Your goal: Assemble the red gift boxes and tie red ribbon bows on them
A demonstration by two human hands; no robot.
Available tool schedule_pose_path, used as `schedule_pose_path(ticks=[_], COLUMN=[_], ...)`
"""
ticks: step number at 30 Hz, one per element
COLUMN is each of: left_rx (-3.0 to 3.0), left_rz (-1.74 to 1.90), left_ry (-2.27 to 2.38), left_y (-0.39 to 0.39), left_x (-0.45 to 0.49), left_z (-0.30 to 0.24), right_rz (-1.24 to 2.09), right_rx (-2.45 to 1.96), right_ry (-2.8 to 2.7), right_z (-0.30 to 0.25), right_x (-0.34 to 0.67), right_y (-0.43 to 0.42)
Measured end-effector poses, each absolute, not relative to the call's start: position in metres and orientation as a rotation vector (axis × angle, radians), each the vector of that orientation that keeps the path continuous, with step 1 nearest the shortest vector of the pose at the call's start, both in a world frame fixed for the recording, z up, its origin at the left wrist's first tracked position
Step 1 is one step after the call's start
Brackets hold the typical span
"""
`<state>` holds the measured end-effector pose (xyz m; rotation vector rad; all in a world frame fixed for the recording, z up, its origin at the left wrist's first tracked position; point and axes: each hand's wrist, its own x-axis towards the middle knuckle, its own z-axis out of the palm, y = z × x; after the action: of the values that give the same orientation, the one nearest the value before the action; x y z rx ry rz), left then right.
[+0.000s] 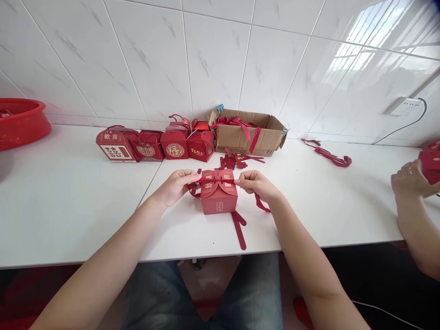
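In front of me on the white table stands a closed red gift box (pixel 219 199) with gold characters and overlapping curved flaps. A red ribbon (pixel 217 180) runs across its top through the slots. My left hand (pixel 180 185) pinches the ribbon at the box's left edge, and a loop hangs below the fingers. At the right edge my right hand (pixel 256 184) pinches the other side, its loose tail (pixel 261 203) dangling beneath the palm. A flat red strip with a forked end (pixel 239 230) lies by the box's front right corner.
Several finished red boxes (pixel 175 144) stand along the tiled wall. Beside them a cardboard box (pixel 245 142) holds red ribbons. Red cut-outs (pixel 233 160) lie before it, loose ribbon (pixel 330 156) to its right. A red basin (pixel 24 123) sits far left. At right, another person's hand (pixel 409 179) holds something red.
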<state>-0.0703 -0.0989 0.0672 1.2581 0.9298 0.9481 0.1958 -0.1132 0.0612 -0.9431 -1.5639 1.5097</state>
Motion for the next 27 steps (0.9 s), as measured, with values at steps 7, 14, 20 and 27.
schedule_pose_path(ticks=[7,14,20,27], left_rx=[1.584,1.776,1.741,1.558], left_rz=[1.226,1.158,1.123,1.114], left_ry=[1.081,1.085,1.106,0.996], left_y=[-0.114,-0.119,-0.120,-0.119], left_x=[-0.057,-0.042,-0.040,-0.043], left_z=[0.066,0.064,0.062,0.055], right_rz=[1.390,1.307,1.330,1.358], right_rx=[-1.064,-1.100,-1.108,-1.109], right_ry=[-1.432,-1.382,-1.394,-1.401], right_z=[0.065,0.068,0.067,0.066], right_x=[0.172,0.156,0.160,0.161], right_y=[-0.124,-0.131,-0.130,-0.129])
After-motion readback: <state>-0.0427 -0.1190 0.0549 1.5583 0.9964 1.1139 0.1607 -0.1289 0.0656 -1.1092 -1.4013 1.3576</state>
